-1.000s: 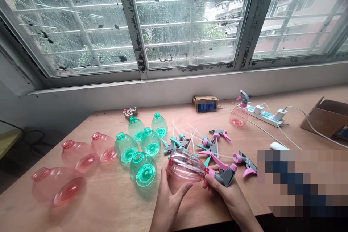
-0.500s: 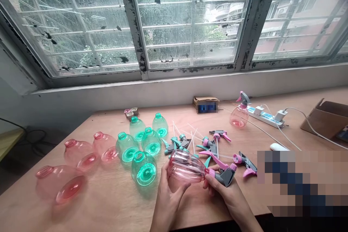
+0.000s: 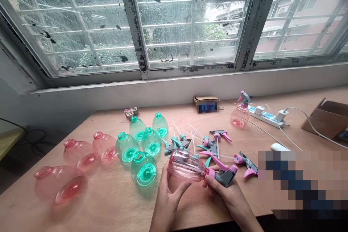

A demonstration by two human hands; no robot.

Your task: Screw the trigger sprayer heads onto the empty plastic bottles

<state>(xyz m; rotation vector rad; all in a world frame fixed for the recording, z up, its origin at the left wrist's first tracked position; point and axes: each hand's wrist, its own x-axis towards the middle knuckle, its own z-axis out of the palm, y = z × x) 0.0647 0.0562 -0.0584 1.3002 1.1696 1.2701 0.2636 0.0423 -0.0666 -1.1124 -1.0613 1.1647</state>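
A clear pink spray bottle (image 3: 186, 166) lies sideways in the air over the table's front, its base towards the left. My left hand (image 3: 170, 192) cups the base end, thumb beneath it. Around the pink collar at the neck, my right hand (image 3: 221, 190) closes its thumb and fingers. The grey and pink spray head (image 3: 227, 177) sits on the neck and points right. Behind the bottle lie grey and green spray heads (image 3: 178, 145) with white tubes, partly hidden by it. Grey and pink spray heads (image 3: 220, 134) lie farther back, and another pink spray head (image 3: 246, 163) rests right of my right hand.
Several open green bottles (image 3: 145, 170) stand left of my hands, with three open pink bottles (image 3: 59, 185) farther left. A complete pink spray bottle (image 3: 239, 116) stands at the back near a power strip (image 3: 268, 117). A cardboard box (image 3: 326, 117) sits at the right.
The view has shifted very slightly. Both hands keep the same hold on the pink spray bottle, with hardly any visible movement.
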